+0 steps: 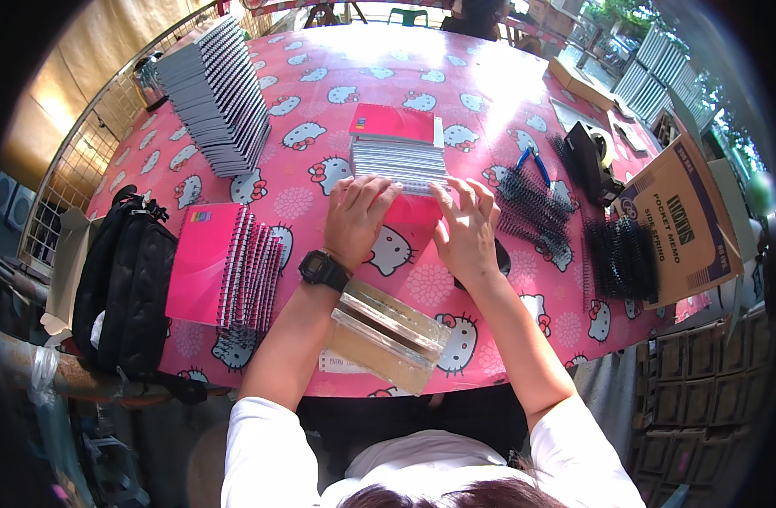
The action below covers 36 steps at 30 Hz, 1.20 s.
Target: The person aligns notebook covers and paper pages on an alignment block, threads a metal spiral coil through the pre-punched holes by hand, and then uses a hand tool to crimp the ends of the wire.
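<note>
In the middle of the table stands a row of notepads (396, 158) with grey-white page edges and a pink cover on the far one. At its near end, a pink-covered notepad (412, 209) lies between my hands. My left hand (357, 216), below a black wristwatch, curls its fingers over the notepad's left end. My right hand (467, 222) grips the right end, thumb toward me and fingers bent over the edge. The fingertips partly cover the notepad's far edge. Nearer me, beside my left forearm, a tan board with a raised strip (388, 334) lies at an angle.
Spiral-bound pink notebooks (210, 262) lie left, beside a black bag (130, 288). A tall notebook stack (218, 97) stands behind. At right are black spiral coils (532, 207), more coils (621, 258), blue-handled pliers (534, 161), a tape dispenser (591, 161) and a cardboard box (680, 224).
</note>
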Each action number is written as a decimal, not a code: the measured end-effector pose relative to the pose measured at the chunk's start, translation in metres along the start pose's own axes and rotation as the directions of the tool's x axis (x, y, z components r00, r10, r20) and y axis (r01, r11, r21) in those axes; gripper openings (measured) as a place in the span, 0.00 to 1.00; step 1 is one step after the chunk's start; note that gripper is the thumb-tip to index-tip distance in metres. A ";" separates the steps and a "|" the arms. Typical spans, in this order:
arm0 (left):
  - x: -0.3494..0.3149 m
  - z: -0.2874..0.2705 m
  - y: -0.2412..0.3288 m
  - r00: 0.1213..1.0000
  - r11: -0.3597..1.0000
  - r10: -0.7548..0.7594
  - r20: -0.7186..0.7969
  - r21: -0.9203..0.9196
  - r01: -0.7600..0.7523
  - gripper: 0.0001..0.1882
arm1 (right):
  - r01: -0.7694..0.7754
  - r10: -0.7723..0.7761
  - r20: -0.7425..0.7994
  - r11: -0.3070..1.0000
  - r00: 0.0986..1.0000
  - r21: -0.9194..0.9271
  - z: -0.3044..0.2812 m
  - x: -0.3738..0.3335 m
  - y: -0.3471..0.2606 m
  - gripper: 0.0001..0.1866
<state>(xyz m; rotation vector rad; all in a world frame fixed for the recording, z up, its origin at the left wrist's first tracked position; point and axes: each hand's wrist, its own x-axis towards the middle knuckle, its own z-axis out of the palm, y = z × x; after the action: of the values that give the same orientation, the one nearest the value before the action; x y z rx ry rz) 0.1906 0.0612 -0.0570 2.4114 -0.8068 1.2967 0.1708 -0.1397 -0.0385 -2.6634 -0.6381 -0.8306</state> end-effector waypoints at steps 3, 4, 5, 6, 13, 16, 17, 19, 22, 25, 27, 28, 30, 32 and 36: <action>-0.003 0.003 0.000 0.999 0.999 -0.041 0.021 -0.007 0.041 0.18 | 0.020 -0.020 0.015 0.998 1.000 -0.053 -0.002 -0.007 -0.003 0.35; -0.005 0.004 0.000 0.999 0.999 -0.040 0.018 -0.009 0.040 0.18 | 0.021 -0.019 0.020 0.998 1.000 -0.066 -0.002 -0.008 -0.004 0.35; -0.004 0.003 -0.001 0.999 0.999 -0.039 0.018 -0.008 0.039 0.18 | 0.023 -0.021 0.024 0.997 0.999 -0.075 -0.001 -0.009 -0.006 0.36; -0.004 0.003 -0.001 0.999 0.999 -0.039 0.017 -0.006 0.039 0.18 | 0.021 -0.019 0.028 0.997 0.999 -0.080 -0.001 -0.010 -0.007 0.36; -0.002 0.004 0.001 0.999 0.999 -0.034 -0.008 -0.008 0.034 0.19 | 0.013 -0.007 0.052 0.993 0.999 -0.121 -0.008 -0.010 -0.008 0.38; -0.003 0.005 0.001 0.999 0.999 -0.040 -0.005 -0.024 0.040 0.19 | 0.030 -0.026 0.037 0.994 0.999 -0.107 -0.008 -0.012 -0.006 0.37; -0.002 0.004 0.000 0.999 0.999 -0.043 -0.003 -0.027 0.043 0.19 | 0.040 -0.038 0.029 0.994 0.999 -0.097 -0.008 -0.011 -0.006 0.36; -0.003 0.002 -0.001 0.999 0.997 -0.053 0.013 -0.052 0.054 0.20 | 0.046 -0.047 -0.001 0.998 0.999 -0.043 -0.008 -0.008 -0.010 0.31; 0.004 -0.009 0.001 0.994 0.987 -0.094 0.055 -0.128 0.100 0.20 | 0.026 -0.026 -0.004 0.992 1.000 0.122 -0.008 -0.004 -0.004 0.24; 0.020 -0.026 -0.001 0.970 0.942 -0.148 0.192 -0.273 0.197 0.17 | 0.046 -0.012 -0.105 0.945 0.994 0.325 -0.002 -0.003 0.010 0.13; 0.019 -0.045 -0.019 0.928 0.870 -0.127 0.349 -0.411 0.273 0.14 | -0.032 0.061 -0.036 0.839 0.998 0.544 -0.023 -0.005 -0.006 0.10; 0.023 -0.059 -0.013 0.925 0.826 -0.145 0.350 -0.472 0.308 0.12 | -0.039 0.081 -0.050 0.826 0.996 0.563 -0.040 -0.006 -0.013 0.10; 0.043 -0.107 0.003 0.918 0.733 -0.182 0.353 -0.573 0.366 0.09 | -0.092 0.154 -0.013 0.652 0.988 0.752 -0.068 -0.016 -0.030 0.09; 0.054 -0.149 0.020 0.921 0.716 -0.164 0.353 -0.599 0.358 0.09 | -0.142 0.183 0.061 0.472 0.981 0.870 -0.098 -0.033 -0.041 0.09; 0.034 -0.181 0.037 0.896 0.654 -0.131 0.424 -0.642 0.400 0.09 | -0.171 0.101 0.140 0.477 0.985 0.862 -0.122 -0.065 -0.061 0.08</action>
<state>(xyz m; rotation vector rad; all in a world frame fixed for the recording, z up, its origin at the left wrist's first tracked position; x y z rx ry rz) 0.0624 0.1089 0.0714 1.9846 -0.7955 0.3109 0.0365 -0.1551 0.0280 -1.7347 -0.6176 -0.2140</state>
